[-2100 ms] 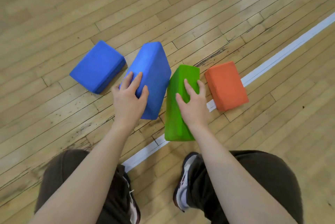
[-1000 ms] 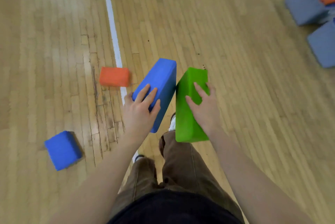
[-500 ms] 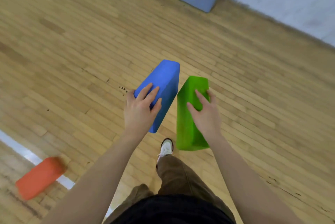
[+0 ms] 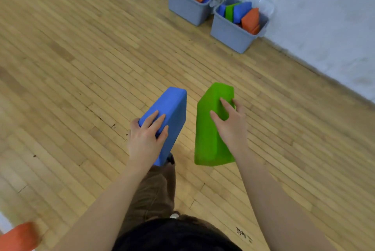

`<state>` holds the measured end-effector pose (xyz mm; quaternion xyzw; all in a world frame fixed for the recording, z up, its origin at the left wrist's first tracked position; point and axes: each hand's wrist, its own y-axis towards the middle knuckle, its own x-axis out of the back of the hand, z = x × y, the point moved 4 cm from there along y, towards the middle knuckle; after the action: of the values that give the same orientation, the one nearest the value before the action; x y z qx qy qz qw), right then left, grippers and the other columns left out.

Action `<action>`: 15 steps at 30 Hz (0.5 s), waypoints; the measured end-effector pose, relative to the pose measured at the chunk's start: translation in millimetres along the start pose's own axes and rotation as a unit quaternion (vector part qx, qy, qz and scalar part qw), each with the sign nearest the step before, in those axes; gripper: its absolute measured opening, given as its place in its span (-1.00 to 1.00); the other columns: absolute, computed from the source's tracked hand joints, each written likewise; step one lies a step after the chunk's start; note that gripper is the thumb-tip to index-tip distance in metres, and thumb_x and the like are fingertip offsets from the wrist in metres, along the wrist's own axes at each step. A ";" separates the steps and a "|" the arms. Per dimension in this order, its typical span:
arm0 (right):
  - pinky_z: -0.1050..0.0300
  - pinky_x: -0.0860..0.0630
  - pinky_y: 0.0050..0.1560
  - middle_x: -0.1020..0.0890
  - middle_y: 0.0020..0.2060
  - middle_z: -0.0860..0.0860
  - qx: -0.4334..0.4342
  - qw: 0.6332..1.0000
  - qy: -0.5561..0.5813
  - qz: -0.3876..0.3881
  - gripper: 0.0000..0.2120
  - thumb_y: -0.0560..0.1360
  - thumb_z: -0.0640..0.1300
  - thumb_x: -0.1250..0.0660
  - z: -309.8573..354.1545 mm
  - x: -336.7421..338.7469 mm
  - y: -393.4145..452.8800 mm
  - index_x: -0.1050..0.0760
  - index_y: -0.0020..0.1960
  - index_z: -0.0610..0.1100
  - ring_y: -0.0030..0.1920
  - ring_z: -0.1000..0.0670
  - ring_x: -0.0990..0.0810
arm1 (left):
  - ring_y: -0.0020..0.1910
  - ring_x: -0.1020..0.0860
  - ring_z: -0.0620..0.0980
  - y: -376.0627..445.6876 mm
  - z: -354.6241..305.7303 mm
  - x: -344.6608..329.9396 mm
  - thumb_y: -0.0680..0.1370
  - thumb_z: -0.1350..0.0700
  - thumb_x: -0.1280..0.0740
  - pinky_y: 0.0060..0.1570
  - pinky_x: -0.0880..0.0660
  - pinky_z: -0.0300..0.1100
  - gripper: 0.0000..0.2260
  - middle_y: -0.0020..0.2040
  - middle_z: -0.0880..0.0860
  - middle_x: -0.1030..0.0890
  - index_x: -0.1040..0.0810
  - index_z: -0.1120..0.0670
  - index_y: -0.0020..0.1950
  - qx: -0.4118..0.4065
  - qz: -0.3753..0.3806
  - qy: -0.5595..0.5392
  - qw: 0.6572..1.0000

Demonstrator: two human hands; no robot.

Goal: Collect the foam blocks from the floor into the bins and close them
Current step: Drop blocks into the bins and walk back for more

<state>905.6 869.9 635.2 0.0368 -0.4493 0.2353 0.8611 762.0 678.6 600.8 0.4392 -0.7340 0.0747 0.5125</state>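
Both grey bins (image 4: 233, 33) have come nearer ahead, and the orange block (image 4: 17, 237) has dropped to the lower-left corner.

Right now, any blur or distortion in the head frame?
Head view: orange block at the bottom-left corner is smeared; blue block and green block in hand look fairly sharp; the wall's base line bows, wide-angle; lighting even, no glare.

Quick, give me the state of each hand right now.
Left hand: holding the blue block, fingers curled round its near end.
Right hand: holding the green block, fingers curled over its top edge.
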 end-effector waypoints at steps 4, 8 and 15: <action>0.18 -0.32 0.00 -0.14 0.48 0.08 0.001 1.000 0.005 0.009 -0.45 0.50 0.16 -0.29 28.4 -16.1 93.9 -0.27 0.45 0.11 0.32 0.04 -0.35 | -0.01 -0.49 0.26 92.1 14.9 -46.6 0.51 -0.08 -0.18 -0.32 -0.56 0.03 -0.66 0.13 -0.08 -0.62 -0.64 0.01 0.11 0.019 0.023 -0.002 1.000; 0.15 -0.35 0.04 -0.14 0.48 0.07 -0.034 0.999 0.015 0.000 -0.46 0.50 0.15 -0.30 53.4 -18.1 181.5 -0.28 0.45 0.09 0.33 0.01 -0.34 | 0.05 -0.44 0.27 209.7 13.0 -87.9 0.51 -0.12 -0.13 -0.07 -0.53 0.09 -0.60 0.20 -0.07 -0.58 -0.61 0.01 0.18 0.010 0.078 -0.055 0.995; 0.15 -0.43 0.00 -0.13 0.49 0.09 -0.130 0.990 0.019 -0.043 -0.47 0.51 0.16 -0.28 50.2 -4.2 292.2 -0.28 0.45 0.11 0.21 0.04 -0.44 | 0.08 -0.43 0.32 389.2 -37.7 -154.0 0.49 -0.15 -0.12 -0.04 -0.51 0.11 -0.57 0.22 -0.05 -0.57 -0.61 0.02 0.18 -0.070 0.122 -0.075 0.987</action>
<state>737.5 1113.6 618.3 -0.0607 -0.4577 0.1379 0.8762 520.8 1021.9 624.8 0.3136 -0.8218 0.0516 0.4728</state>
